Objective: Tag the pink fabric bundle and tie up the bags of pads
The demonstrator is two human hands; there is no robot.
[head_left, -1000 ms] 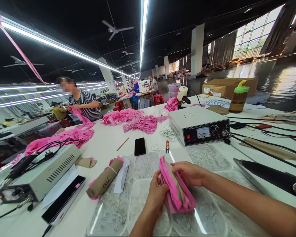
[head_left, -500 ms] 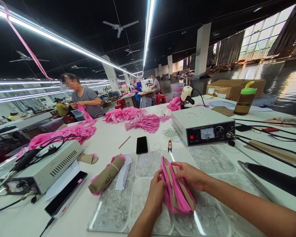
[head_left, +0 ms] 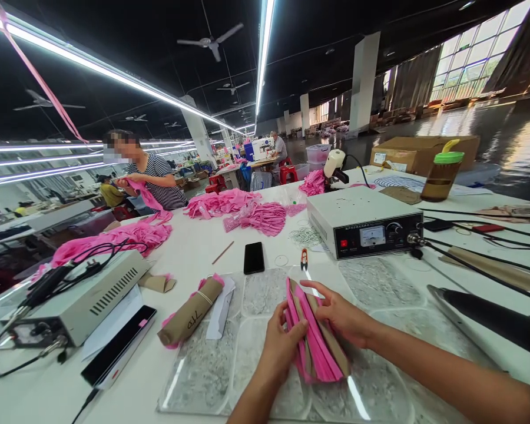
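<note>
Between my two hands is a bundle of pink pleated fabric (head_left: 321, 347) layered with brown paper, held above a clear mat. My left hand (head_left: 281, 341) grips its left side, thumb pressed over the folds. On the right side, my right hand (head_left: 342, 315) pinches the top folds and brown paper, its index finger stretched over the upper edge. Left of the bundle lies a brown paper roll (head_left: 192, 312) with pink fabric inside, a band around it and handwriting on it. A folded white paper (head_left: 221, 309) lies beside the roll.
Thread snips (head_left: 304, 259) and a black phone (head_left: 253, 258) lie beyond the mat (head_left: 203, 377). A meter-faced control box (head_left: 364, 218) stands right; another grey box (head_left: 83, 300) stands left. Pink fabric heaps (head_left: 110, 241) cover the far side, where a person in stripes (head_left: 156, 179) handles fabric.
My left thumb has moved right over the folds, and the bundle's pleats are pressed closer together. My right index finger has lifted and straightened slightly. The striped person's hands have shifted left with the fabric.
</note>
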